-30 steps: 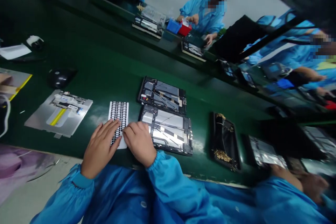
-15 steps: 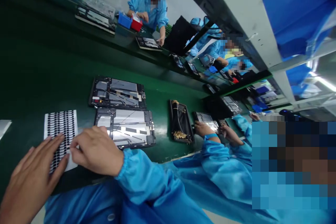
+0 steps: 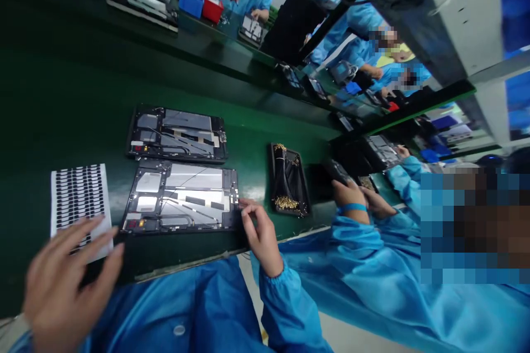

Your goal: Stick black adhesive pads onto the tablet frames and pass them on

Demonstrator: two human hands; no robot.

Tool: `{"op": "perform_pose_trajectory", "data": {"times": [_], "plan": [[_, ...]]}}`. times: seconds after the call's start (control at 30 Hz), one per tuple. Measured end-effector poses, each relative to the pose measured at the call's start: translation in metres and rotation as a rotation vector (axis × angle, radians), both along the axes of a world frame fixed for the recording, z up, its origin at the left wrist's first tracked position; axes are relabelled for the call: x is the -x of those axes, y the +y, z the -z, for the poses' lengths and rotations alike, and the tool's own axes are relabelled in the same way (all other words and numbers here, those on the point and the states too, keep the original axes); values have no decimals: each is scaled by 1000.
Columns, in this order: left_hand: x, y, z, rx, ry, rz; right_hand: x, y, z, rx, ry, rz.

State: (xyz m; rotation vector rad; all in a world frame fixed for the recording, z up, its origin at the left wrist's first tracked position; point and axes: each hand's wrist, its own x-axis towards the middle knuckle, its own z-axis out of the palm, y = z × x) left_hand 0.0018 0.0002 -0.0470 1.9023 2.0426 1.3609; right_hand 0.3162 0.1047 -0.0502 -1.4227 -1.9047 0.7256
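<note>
My left hand (image 3: 72,281) is open, its fingers spread over the lower part of a white sheet of small black stickers (image 3: 78,193). To the right of the sheet lies an opened tablet (image 3: 194,174), its inner plates, cables and dark strips facing up. My right hand (image 3: 263,237) is at this tablet's right end, thumb and fingers drawn together near the edge. Anything between those fingertips is too small to make out. A second opened tablet (image 3: 188,119) lies just behind the first.
A black tray (image 3: 304,190) holds a bundle of black cables with gold ends. Beside me on the right, a co-worker's hands (image 3: 350,196) handle a dark device. Behind the bench, a raised shelf carries more devices (image 3: 141,5), a blue bin (image 3: 190,1) and a red bin (image 3: 212,8).
My right hand has left the sticker sheet and moved right to the near tablet's right end. My left hand has shifted slightly down the sheet. The whole view has also shifted.
</note>
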Motion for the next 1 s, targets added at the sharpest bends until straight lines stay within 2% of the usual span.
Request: {"op": "perform_pose_trajectory", "data": {"times": [0.07, 0.13, 0.23, 0.3, 0.43, 0.67, 1.0], "plan": [[-31, 11, -9, 5, 75, 166, 3, -7, -10, -73, -84, -99], [-59, 24, -11, 36, 117, 307, 7, -13, -17, -141, -155, -208], [-89, 42, -1, 86, 132, 364, 16, -17, -16, -205, -209, -305], [-98, 51, 7, 108, 134, 365, 21, -18, -12, -236, -238, -315], [-99, 57, 15, 124, 136, 363, 27, -17, -7, -291, -306, -318], [-97, 55, 15, 136, 142, 368, 32, -16, -9, -335, -421, -302], [-97, 55, 17, 143, 138, 364, 35, -16, -11, -325, -448, -312]]}}
